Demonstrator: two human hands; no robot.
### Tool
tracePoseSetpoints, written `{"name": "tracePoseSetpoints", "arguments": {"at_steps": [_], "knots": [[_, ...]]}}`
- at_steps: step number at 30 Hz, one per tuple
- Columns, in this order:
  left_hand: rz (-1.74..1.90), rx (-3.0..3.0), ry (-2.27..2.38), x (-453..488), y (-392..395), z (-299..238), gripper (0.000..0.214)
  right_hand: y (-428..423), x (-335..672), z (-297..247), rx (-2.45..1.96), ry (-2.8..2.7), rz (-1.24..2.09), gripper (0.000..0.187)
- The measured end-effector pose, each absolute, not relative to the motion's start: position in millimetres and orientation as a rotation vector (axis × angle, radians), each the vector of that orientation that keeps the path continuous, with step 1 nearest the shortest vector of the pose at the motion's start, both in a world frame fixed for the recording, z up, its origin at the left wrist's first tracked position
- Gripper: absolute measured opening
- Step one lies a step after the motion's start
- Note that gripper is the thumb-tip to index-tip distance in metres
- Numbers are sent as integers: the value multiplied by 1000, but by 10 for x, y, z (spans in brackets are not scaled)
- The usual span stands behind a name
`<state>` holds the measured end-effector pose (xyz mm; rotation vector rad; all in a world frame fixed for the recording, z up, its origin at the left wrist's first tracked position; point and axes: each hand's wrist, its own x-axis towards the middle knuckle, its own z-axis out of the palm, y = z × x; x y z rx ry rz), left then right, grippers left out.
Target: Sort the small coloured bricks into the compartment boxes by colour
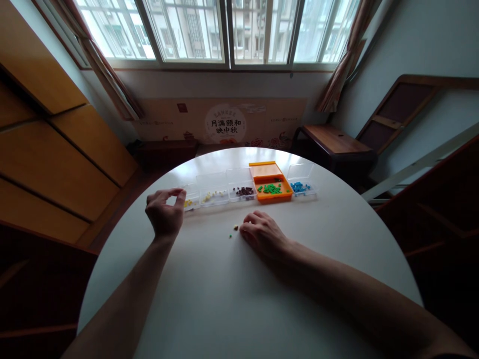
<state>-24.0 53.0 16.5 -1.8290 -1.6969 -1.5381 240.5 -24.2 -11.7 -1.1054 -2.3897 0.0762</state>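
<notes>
My left hand (164, 212) hovers over the white round table (209, 299) by the leftmost clear box (190, 197). Its thumb and fingers are pinched together; what they hold is too small to make out. My right hand (262, 233) lies on the table with curled fingers, beside a few tiny loose pieces (235, 229), yellow and green. A row of small boxes stands farther back: a clear one with pale yellow bits (213, 195), one with dark pieces (243, 190), an orange box with green pieces (272, 188), and a clear one with blue pieces (300, 186).
A wooden bench (335, 140) stands behind the table at the right. Wooden cabinets (56, 149) line the left wall. A window (224, 30) with curtains fills the far wall, above a printed panel (225, 123).
</notes>
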Motion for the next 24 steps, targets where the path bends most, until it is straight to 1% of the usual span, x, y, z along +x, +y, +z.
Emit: {"name": "tracePoseSetpoints", "arguments": {"at_steps": [7, 10, 13, 15, 18, 21, 24], "knots": [[-1553, -1844, -1657, -187, 489, 168, 20, -228, 2404, -145, -1134, -2332, 169, 15], [-1580, -1918, -1545, -85, 411, 216, 19, -188, 2413, -167, -1125, -2137, 378, 10], [-1497, -2104, -1348, 65, 303, 240, 14, -136, 2420, -158, -1088, -1871, 671, 8], [-1371, -2274, -1169, 184, 217, 233, 10, -111, 2421, -137, -1056, -1756, 802, 10], [-1227, -2474, -967, 352, 92, 199, 10, -102, 2423, -105, -1020, -1684, 899, 15], [-1176, -2566, -833, 467, 11, 167, 9, -114, 2422, -92, -990, -1670, 946, 17], [-1159, -2589, -803, 514, -15, 153, 5, -129, 2412, -94, -981, -1658, 973, 20]]}}
